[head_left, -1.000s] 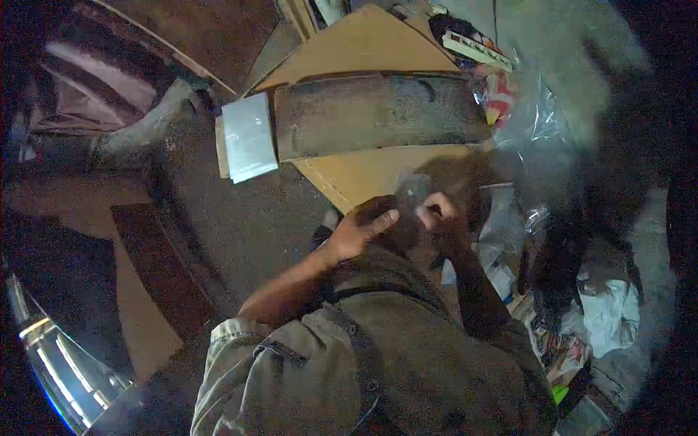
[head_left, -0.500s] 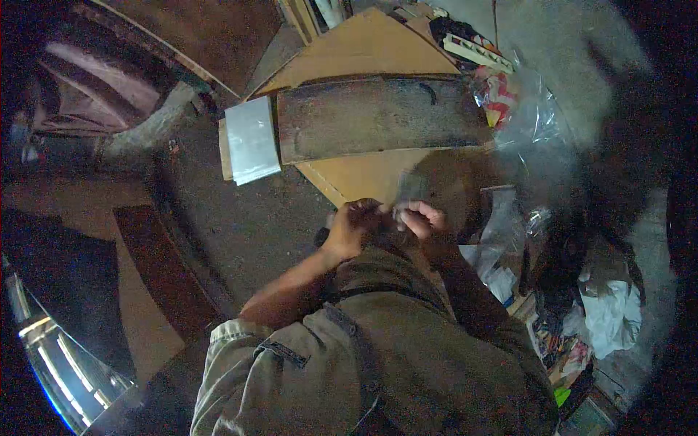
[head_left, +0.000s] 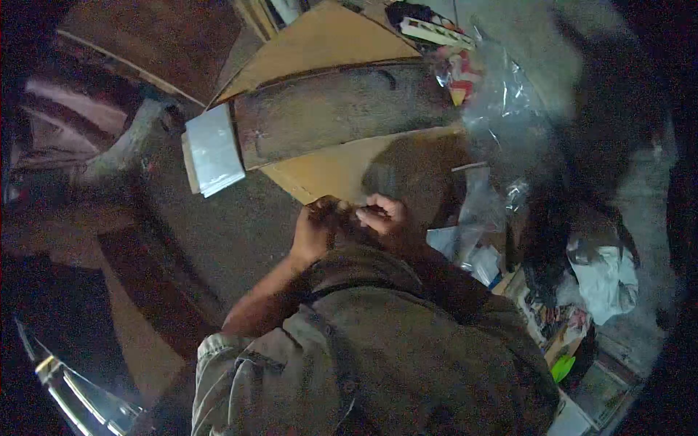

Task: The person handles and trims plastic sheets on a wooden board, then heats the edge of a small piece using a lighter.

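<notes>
My left hand (head_left: 314, 229) is closed in front of my waist, fingers curled inward. Close beside it, my right hand (head_left: 387, 218) has thumb and fingers pinched together. Whatever lies between the fingertips is too small and dim to make out. Just beyond both hands lies a sheet of cardboard (head_left: 320, 171), and across it rests a dark, worn wooden board (head_left: 342, 109). At the board's left end sits a stack of whitish, shiny plastic sheets or bags (head_left: 217, 149).
Clear plastic wrapping (head_left: 502, 94) lies right of the board, near a white power strip (head_left: 436, 33). More plastic bags (head_left: 476, 211) and a white bag (head_left: 607, 280) are on my right. A brown panel (head_left: 145, 36) stands at the far left.
The view has shifted, so the surroundings sit further left. A see-through, blurred piece above my right fingers no longer shows. Both hands stay close together.
</notes>
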